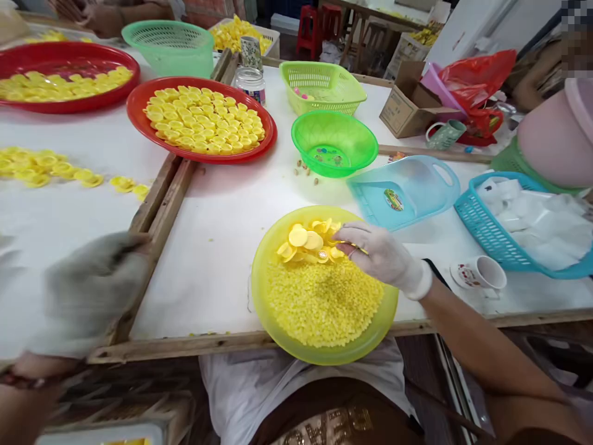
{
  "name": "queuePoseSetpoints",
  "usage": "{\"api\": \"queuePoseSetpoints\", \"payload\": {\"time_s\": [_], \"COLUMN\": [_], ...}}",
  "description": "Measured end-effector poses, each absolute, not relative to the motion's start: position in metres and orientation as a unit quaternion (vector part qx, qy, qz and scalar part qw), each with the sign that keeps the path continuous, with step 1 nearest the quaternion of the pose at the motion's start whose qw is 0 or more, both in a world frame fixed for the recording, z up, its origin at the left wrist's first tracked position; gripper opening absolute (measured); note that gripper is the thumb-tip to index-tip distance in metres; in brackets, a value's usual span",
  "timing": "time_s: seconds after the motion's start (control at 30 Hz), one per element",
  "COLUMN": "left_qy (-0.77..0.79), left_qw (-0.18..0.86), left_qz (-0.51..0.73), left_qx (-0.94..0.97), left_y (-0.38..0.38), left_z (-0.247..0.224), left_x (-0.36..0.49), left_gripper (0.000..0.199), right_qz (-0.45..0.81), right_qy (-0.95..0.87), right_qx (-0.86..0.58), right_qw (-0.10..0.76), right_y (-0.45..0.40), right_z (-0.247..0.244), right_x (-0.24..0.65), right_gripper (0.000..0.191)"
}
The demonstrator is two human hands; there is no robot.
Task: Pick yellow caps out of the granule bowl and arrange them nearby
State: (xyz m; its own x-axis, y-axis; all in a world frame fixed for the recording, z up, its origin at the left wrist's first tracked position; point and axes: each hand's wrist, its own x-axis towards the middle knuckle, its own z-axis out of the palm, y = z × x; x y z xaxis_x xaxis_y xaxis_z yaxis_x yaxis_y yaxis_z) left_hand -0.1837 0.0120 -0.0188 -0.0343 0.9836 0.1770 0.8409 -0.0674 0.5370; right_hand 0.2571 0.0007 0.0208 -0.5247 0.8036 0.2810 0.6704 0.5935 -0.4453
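Observation:
A yellow basin [262,296] at the table's front edge holds many small yellow pellets [324,309] and, at its back, a pile of yellow cup-shaped pieces [304,241]. My right hand [377,253], in a white glove, reaches over the basin's right side, its bent fingertips at the cup pieces; whatever is between them is too small to make out. On the left, my left hand [99,281], gloved and smeared by motion, is above the wooden table edge, away from the basin. Further back, a red tray [271,139] is filled with yellow cup pieces.
Behind the basin are a green bowl [334,142], a blue scoop tray [417,188] and a green basket [324,77]. A mug [482,273] and a blue basket [491,228] stand at right. Loose yellow pieces [46,165] lie left. Other people's hands show at the top left.

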Motion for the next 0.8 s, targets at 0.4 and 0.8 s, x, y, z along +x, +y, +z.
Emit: {"api": "queuePoseSetpoints", "payload": {"time_s": [0.4,0.8], "left_qy": [0.506,0.438], "left_qw": [-0.026,0.043], "left_qz": [0.107,0.159], "left_qx": [0.855,0.884], "left_y": [-0.017,-0.011], "left_z": [-0.010,-0.005], "left_x": [0.014,0.025], "left_gripper": [0.019,0.013], "right_qz": [0.070,0.553], "right_qy": [-0.915,-0.654], "right_qx": [-0.396,-0.452], "right_qw": [0.027,0.248], "right_y": [0.044,0.032], "right_z": [0.010,0.015], "right_x": [0.217,0.275], "right_gripper": [0.024,0.025]}}
